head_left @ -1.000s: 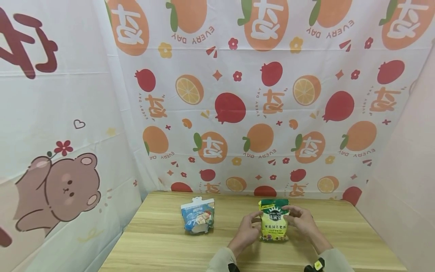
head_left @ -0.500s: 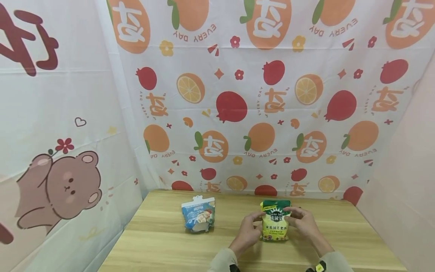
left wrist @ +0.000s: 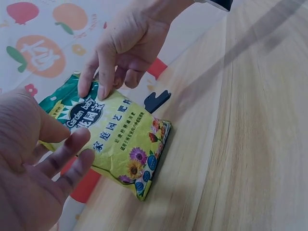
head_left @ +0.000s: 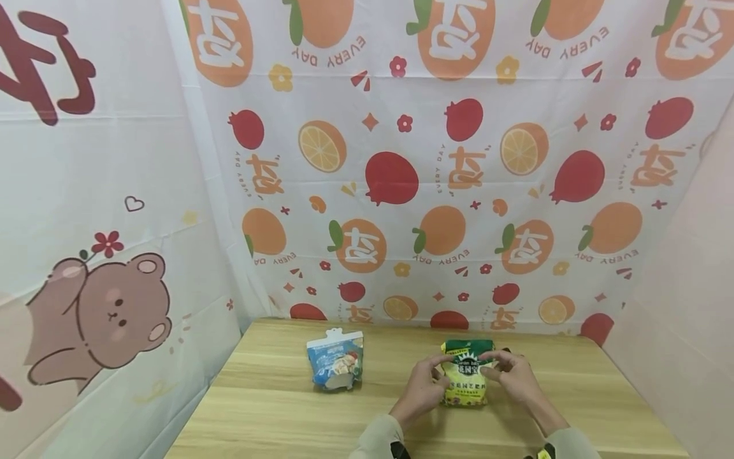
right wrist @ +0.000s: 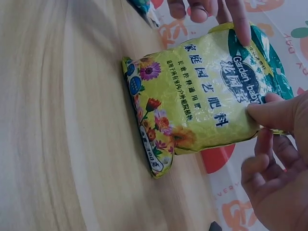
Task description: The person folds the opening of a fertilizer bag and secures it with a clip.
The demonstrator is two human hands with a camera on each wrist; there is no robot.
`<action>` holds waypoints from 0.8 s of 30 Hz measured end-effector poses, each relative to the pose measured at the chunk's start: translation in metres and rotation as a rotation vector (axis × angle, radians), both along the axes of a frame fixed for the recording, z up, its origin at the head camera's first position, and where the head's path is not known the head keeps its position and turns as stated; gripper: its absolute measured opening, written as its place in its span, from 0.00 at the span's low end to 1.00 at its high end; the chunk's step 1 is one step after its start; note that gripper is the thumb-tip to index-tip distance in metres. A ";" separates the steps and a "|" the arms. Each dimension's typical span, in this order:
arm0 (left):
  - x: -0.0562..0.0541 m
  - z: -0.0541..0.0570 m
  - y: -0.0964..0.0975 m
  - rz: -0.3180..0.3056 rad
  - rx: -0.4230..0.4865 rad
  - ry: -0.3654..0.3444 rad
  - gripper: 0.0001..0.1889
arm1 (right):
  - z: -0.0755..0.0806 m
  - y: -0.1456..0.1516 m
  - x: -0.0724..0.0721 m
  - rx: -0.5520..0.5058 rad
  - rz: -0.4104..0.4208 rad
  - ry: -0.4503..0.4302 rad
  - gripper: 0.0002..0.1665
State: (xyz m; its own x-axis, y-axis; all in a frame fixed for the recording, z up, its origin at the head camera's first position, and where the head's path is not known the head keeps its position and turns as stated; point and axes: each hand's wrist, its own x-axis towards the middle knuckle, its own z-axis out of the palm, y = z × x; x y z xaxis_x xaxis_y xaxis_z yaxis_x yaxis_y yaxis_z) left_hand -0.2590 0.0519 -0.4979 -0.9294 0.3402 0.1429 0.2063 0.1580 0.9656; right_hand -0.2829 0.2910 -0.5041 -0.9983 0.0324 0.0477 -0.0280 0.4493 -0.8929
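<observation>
A yellow and green bag of garden fertilizer (head_left: 466,389) stands on the table, flowers printed along its bottom. My left hand (head_left: 423,387) is at its left side, one finger over the front edge in the right wrist view. My right hand (head_left: 516,377) pinches the right edge, with the thumb (right wrist: 269,113) on the front and other fingers at the back. The green top of the bag (left wrist: 53,98) is partly covered by the fingers in the left wrist view. Behind the bag sits a small black piece (left wrist: 157,100), its kind unclear.
A blue bag (head_left: 337,370) with a white clip (head_left: 335,338) across its top stands to the left on the wooden table (head_left: 275,408). Fruit-patterned cloth (head_left: 390,223) hangs along the table's back edge, and a bear-printed cloth (head_left: 120,319) hangs at left.
The fertilizer bag has shifted slightly right, its green top looking a little lower. Both hands have moved slightly right with it, and the left fingers have spread further over its front.
</observation>
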 end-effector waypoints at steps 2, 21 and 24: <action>0.000 0.001 0.001 -0.013 0.012 0.001 0.26 | 0.000 0.001 0.000 -0.010 0.035 0.001 0.20; -0.004 0.000 0.004 -0.028 0.076 -0.050 0.22 | 0.001 0.009 0.008 -0.319 0.294 -0.145 0.33; -0.004 0.000 0.005 -0.037 0.089 -0.054 0.22 | 0.000 0.010 0.008 -0.326 0.312 -0.134 0.34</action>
State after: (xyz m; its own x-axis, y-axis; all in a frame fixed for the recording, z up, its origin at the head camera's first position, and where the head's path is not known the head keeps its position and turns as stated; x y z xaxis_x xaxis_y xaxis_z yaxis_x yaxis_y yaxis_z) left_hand -0.2631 0.0565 -0.4979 -0.9237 0.3626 0.1238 0.1573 0.0642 0.9855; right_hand -0.2751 0.3009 -0.5040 -0.9594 -0.2783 -0.0449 0.0078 0.1329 -0.9911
